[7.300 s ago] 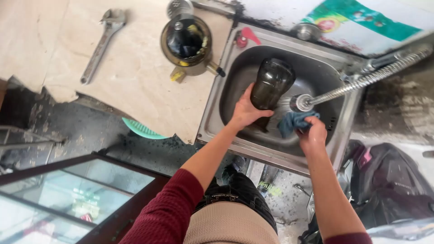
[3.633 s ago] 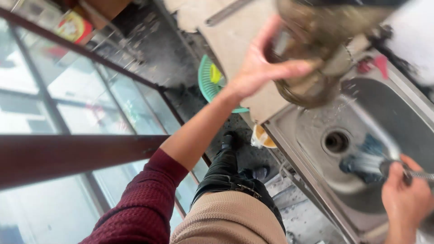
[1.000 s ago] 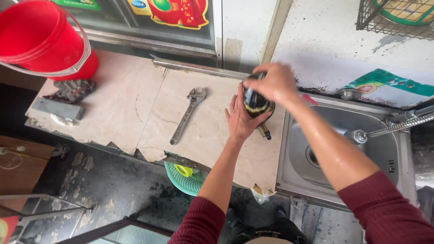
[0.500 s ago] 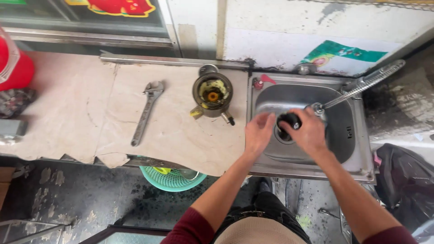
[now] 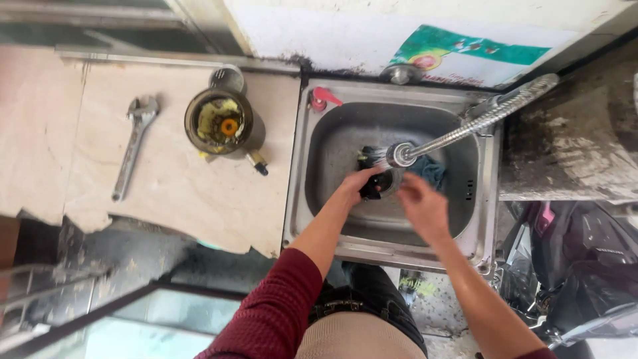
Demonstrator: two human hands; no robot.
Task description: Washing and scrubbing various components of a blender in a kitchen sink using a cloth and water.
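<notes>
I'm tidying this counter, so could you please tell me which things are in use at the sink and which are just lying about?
In use:
left hand, holding a small dark part
right hand, open beside it
tap, head over the hands
sink
blue cloth in the sink

Lying about:
wrench
metal pot
red stopper

Shiny steel sink (image 5: 299, 199), matt stone counter (image 5: 179, 193)

One camera is sitting on the person's head and is looking straight down from high up. It is seeing the metal sink (image 5: 488, 199) in the middle and the stone counter (image 5: 173, 193) to its left. The wall is running along the top edge.
</notes>
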